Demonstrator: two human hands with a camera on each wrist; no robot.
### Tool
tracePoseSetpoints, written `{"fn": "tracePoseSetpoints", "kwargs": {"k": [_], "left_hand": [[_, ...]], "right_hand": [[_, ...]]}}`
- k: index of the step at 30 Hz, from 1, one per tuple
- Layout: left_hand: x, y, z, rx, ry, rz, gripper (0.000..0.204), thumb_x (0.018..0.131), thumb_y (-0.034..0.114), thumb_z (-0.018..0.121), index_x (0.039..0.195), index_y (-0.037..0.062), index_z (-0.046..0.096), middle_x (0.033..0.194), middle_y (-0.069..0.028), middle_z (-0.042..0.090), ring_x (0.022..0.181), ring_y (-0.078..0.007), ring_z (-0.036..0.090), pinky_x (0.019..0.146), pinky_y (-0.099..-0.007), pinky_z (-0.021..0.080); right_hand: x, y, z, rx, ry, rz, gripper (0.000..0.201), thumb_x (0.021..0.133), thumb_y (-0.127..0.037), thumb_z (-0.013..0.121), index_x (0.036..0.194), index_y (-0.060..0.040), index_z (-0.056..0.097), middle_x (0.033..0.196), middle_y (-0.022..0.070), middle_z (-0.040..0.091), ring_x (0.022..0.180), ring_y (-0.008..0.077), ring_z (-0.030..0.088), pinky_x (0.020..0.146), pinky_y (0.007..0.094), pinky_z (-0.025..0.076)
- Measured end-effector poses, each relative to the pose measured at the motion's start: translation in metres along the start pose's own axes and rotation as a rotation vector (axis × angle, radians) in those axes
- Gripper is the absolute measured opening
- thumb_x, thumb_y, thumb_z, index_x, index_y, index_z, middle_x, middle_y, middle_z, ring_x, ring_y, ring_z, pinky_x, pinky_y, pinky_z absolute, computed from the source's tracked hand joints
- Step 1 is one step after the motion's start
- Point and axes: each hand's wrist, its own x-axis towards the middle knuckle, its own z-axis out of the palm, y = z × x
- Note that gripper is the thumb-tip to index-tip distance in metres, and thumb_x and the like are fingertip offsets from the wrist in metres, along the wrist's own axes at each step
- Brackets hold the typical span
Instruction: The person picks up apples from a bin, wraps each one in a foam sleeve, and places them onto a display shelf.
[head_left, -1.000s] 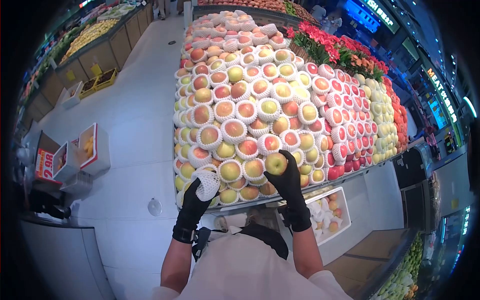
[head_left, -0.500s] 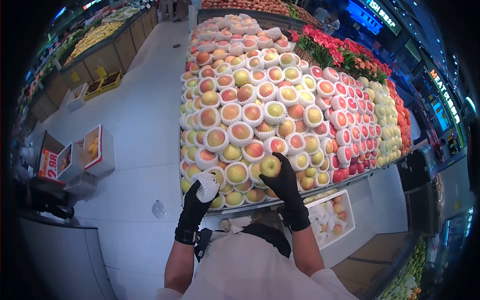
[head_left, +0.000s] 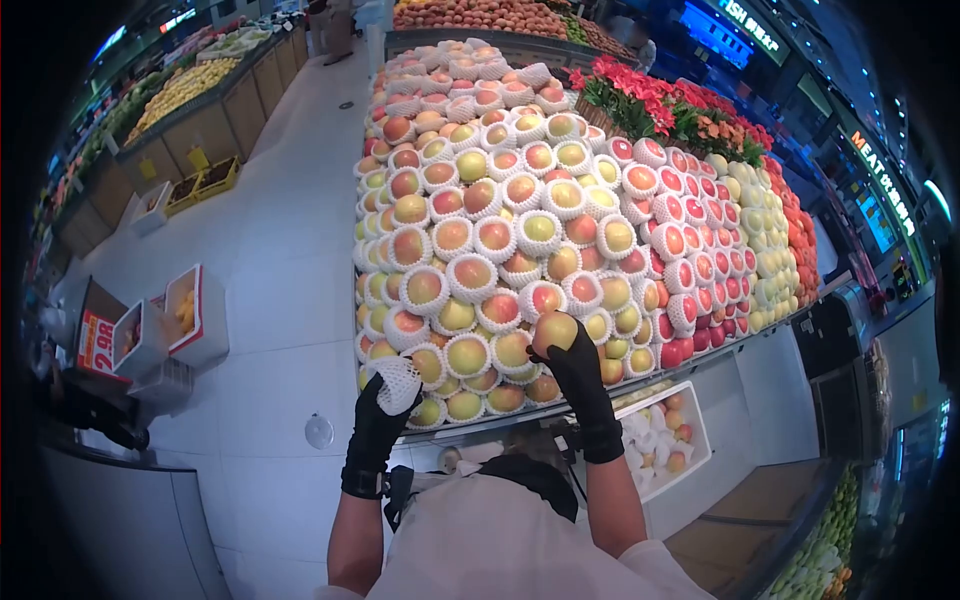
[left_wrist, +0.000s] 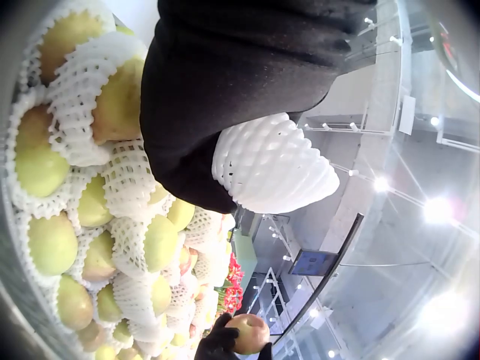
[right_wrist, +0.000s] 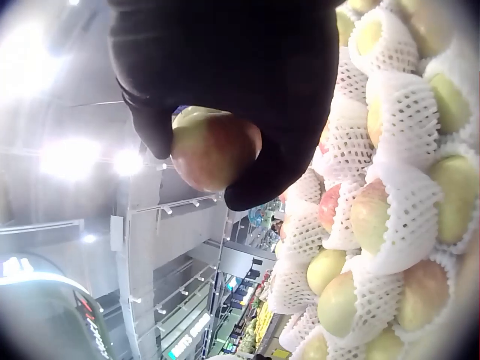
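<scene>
- The left wrist view shows the person's left hand [left_wrist: 240, 82] in a black glove that runs off the top edge; the far fingers are hidden behind the sleeve, and the inside of the sleeve does not show.
- In the right wrist view the right hand [right_wrist: 232, 75], also in a black glove, is cut off at the top and covers the upper side of the apple; 2 fingertips show at the fruit's sides.
- The head view darkens at its corners, and the people at the far end of the aisle are cut off or blurred.
- Compared with 0.5 s ago, the round yellow-green and red apple [head_left: 555, 331] is turned: its stem hollow faced the camera then, and now a smooth, blushed side does. The 2 hands are a little farther apart.
- The apple sits in the grasp of the right hand, thumb and fingers curled round its sides, above the front part of the sloping display of apples in white foam nets [head_left: 465, 354].
- The left hand grips the white foam net sleeve [head_left: 397, 384], which juts out beyond the curled glove, left of the apple and well apart from it.
- Below the display, right of the right hand, is a white box [head_left: 704, 430] with more apples and white foam nets.
</scene>
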Motion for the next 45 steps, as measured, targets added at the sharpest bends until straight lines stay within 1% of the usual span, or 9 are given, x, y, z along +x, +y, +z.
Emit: {"fn": "tracePoseSetpoints", "kwargs": {"k": [6,10,16,25,27,29,31,37,45], "left_hand": [[0.002,0.006,0.007,-0.013,-0.003,-0.034,0.045,0.08,0.006,0.077,0.121,-0.0002,0.06,0.115,-0.0108,0.069,0.106,-0.02,0.067,0.093,-0.0337,0.053],[0.005,0.005,0.01,-0.091,0.008,-0.046,0.046,0.078,0.007,0.08,0.119,0.0022,0.062,0.112,-0.0096,0.07,0.102,-0.0189,0.068,0.091,-0.0332,0.054],[0.0,-0.003,0.017,-0.158,-0.021,-0.098,0.047,0.077,0.008,0.081,0.119,0.0024,0.062,0.112,-0.0093,0.07,0.103,-0.0189,0.068,0.092,-0.0335,0.054],[-0.004,0.002,0.009,-0.117,0.016,-0.073,0.046,0.078,0.006,0.079,0.121,0.003,0.063,0.111,-0.0084,0.07,0.1,-0.0178,0.068,0.089,-0.0324,0.054],[-0.003,0.004,0.007,-0.048,0.024,-0.024,0.045,0.079,0.006,0.078,0.121,0.0031,0.064,0.11,-0.0082,0.07,0.1,-0.0176,0.067,0.089,-0.0319,0.054],[-0.002,0.014,0.006,-0.055,0.028,-0.013,0.044,0.079,0.006,0.078,0.12,0.0029,0.064,0.11,-0.0084,0.07,0.1,-0.0177,0.067,0.089,-0.0319,0.054],[0.0,0.018,0.005,-0.037,0.035,0.012,0.043,0.08,0.007,0.078,0.12,0.0028,0.064,0.111,-0.0086,0.07,0.1,-0.0177,0.067,0.089,-0.0319,0.054],[0.004,0.02,0.005,-0.053,0.003,-0.018,0.048,0.08,0.006,0.078,0.124,0.0006,0.06,0.115,-0.0105,0.068,0.103,-0.019,0.066,0.091,-0.0322,0.053],[0.045,0.007,0.014,-0.566,-0.065,-0.117,0.05,0.092,0.004,0.064,0.137,-0.0034,0.044,0.128,-0.0134,0.059,0.116,-0.0195,0.059,0.101,-0.0323,0.049]], "right_hand": [[-0.016,-0.03,0.007,-0.956,0.137,-0.243,0.021,0.073,-0.009,0.073,0.091,-0.0004,0.067,0.076,0.0062,0.066,0.072,0.0185,0.067,0.065,0.0348,0.053],[-0.013,-0.031,0.004,-1.068,0.155,-0.622,0.003,0.078,-0.002,0.07,0.079,-0.0006,0.068,0.068,0.002,0.065,0.062,0.0139,0.061,0.059,0.0291,0.05],[-0.023,-0.032,0.005,-0.542,0.208,-0.18,0.016,0.075,-0.009,0.075,0.086,-0.0015,0.065,0.074,0.0059,0.066,0.066,0.0183,0.063,0.061,0.0336,0.051],[-0.026,-0.03,-0.008,-1.019,0.077,-0.46,0.034,0.076,-0.013,0.075,0.105,-0.0005,0.061,0.093,0.0087,0.066,0.085,0.0203,0.064,0.073,0.0366,0.053],[-0.016,0.024,-0.066,-1.418,0.05,-0.515,0.035,0.079,-0.013,0.073,0.11,-0.0018,0.061,0.098,0.006,0.065,0.092,0.0173,0.062,0.08,0.0366,0.052],[-0.011,0.036,-0.075,-1.057,0.036,-0.361,0.043,0.08,-0.011,0.072,0.119,-0.0021,0.057,0.106,0.0062,0.062,0.099,0.0176,0.061,0.086,0.0364,0.051],[-0.009,0.002,-0.038,0.058,0.013,0.0,0.057,0.079,-0.008,0.074,0.13,-0.0013,0.048,0.117,0.0093,0.058,0.104,0.0212,0.059,0.091,0.0363,0.05],[-0.023,-0.026,0.006,-0.667,0.041,-0.407,0.065,0.075,-0.013,0.081,0.13,-0.0031,0.049,0.119,0.0111,0.058,0.113,0.0232,0.057,0.097,0.0368,0.046],[-0.026,-0.028,0.015,-0.896,-0.033,-0.562,0.071,0.072,-0.012,0.084,0.132,-0.0025,0.048,0.125,0.0142,0.058,0.116,0.0273,0.057,0.098,0.0389,0.047]]}}
